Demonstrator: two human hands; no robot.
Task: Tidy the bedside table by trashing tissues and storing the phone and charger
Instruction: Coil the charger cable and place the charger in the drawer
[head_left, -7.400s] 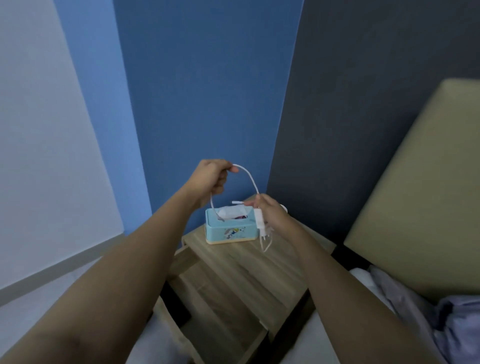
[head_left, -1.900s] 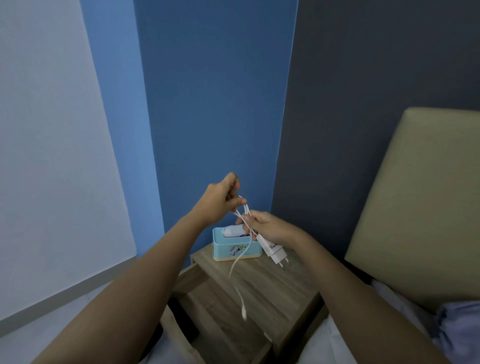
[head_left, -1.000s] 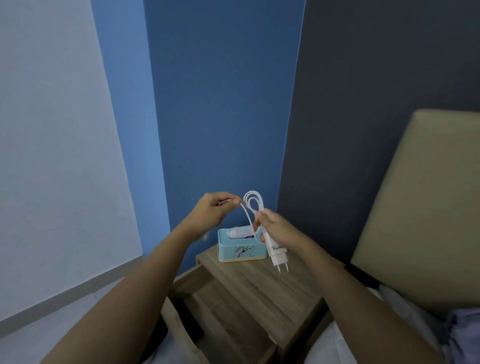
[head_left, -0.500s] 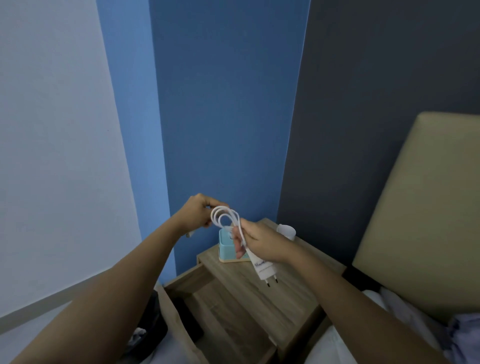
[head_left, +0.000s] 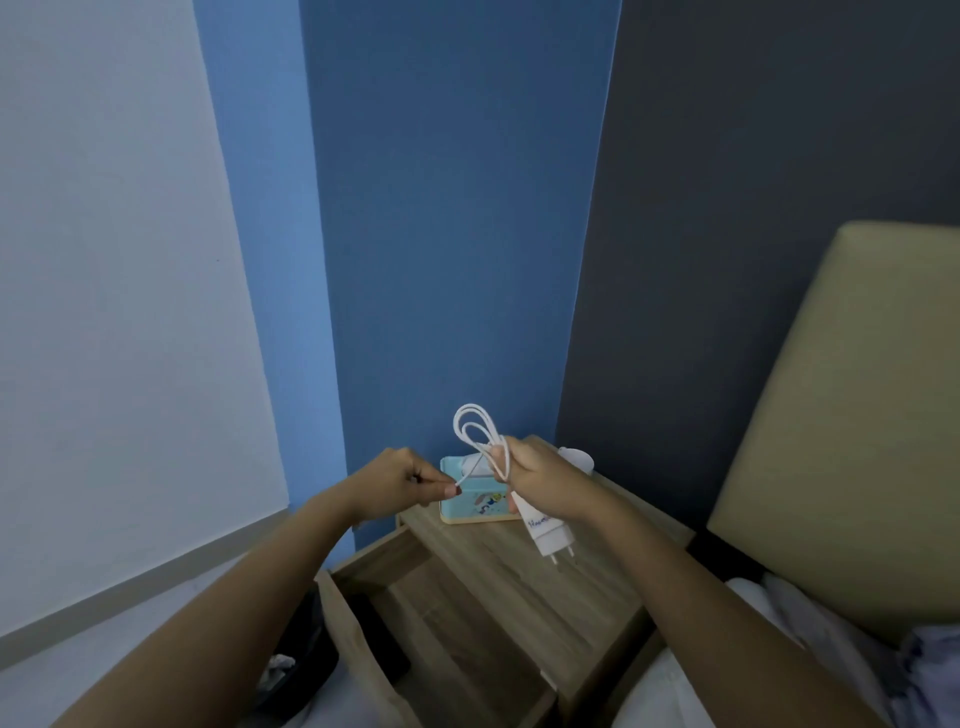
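We're gripping the charger (head_left: 549, 535) and its looped cable (head_left: 475, 428) in our right hand (head_left: 545, 480); left hand (head_left: 397, 480), at 9 o'clock, is pinching the cable end above the bench (head_left: 519, 587).

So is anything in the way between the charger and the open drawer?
Nothing visible is. The right hand holds the charger with its coiled cable above the bedside table, the left hand pinches the cable end, and the open drawer sits just below.
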